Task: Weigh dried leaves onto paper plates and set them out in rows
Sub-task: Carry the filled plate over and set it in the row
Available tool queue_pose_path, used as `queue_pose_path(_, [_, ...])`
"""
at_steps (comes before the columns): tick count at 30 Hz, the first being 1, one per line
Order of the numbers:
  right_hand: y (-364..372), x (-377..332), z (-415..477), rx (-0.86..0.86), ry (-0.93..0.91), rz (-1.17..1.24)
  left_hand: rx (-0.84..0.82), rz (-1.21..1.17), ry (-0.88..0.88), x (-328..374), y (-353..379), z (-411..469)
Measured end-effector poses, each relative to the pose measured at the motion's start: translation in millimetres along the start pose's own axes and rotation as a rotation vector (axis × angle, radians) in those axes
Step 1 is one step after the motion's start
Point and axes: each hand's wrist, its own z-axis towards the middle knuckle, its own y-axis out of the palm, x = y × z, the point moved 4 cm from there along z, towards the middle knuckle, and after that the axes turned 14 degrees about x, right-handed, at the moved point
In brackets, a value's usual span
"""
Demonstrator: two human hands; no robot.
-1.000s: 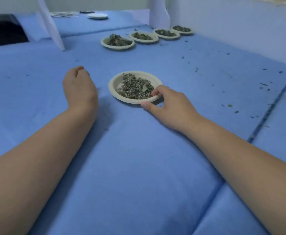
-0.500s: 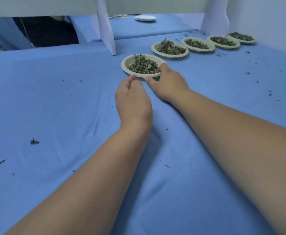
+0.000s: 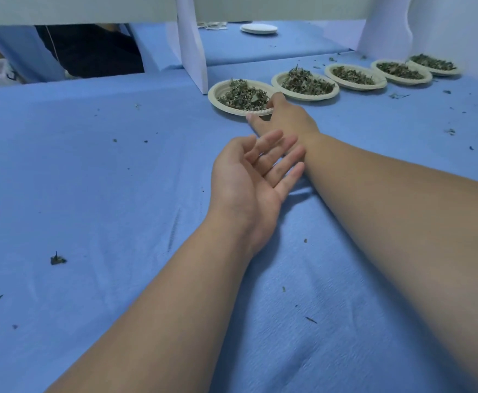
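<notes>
A paper plate [image 3: 218,95] heaped with dried leaves [image 3: 243,95] sits at the left end of a row on the blue cloth. My right hand [image 3: 286,117] pinches its near right rim, thumb under and a finger on top. Further plates of leaves [image 3: 306,93] [image 3: 355,83] [image 3: 402,78] continue the row to the right, the last plate [image 3: 436,70] at the far end. My left hand [image 3: 249,171] hovers nearer to me, palm turned up, fingers straight and relaxed, holding nothing.
A white upright panel [image 3: 194,52] stands just behind the left plate. A stack of spare white plates [image 3: 259,28] lies on the far table. Loose leaf crumbs [image 3: 57,259] dot the blue cloth [image 3: 90,180]. A white wall closes the right side.
My right hand slid the plate away from me into line with the row. My left hand turned palm up and its fingers spread.
</notes>
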Motion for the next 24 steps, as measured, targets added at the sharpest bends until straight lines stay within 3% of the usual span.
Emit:
queue_pose_path(16, [-6.6, 0.4, -12.6, 0.025, 0.038, 0.012, 0.058, 0.036, 0.034, 6.0, -8.2, 6.1])
queue_pose_path(21, [-25.8, 15.0, -53.1, -0.105, -0.097, -0.207, 0.052, 0.122, 0.059, 5.9, -6.4, 5.4])
queue_pose_path(24, [-44.4, 27.6, -91.2, -0.099, -0.134, -0.149, 0.051, 0.274, 0.136, -1.1, 1.1, 0.2])
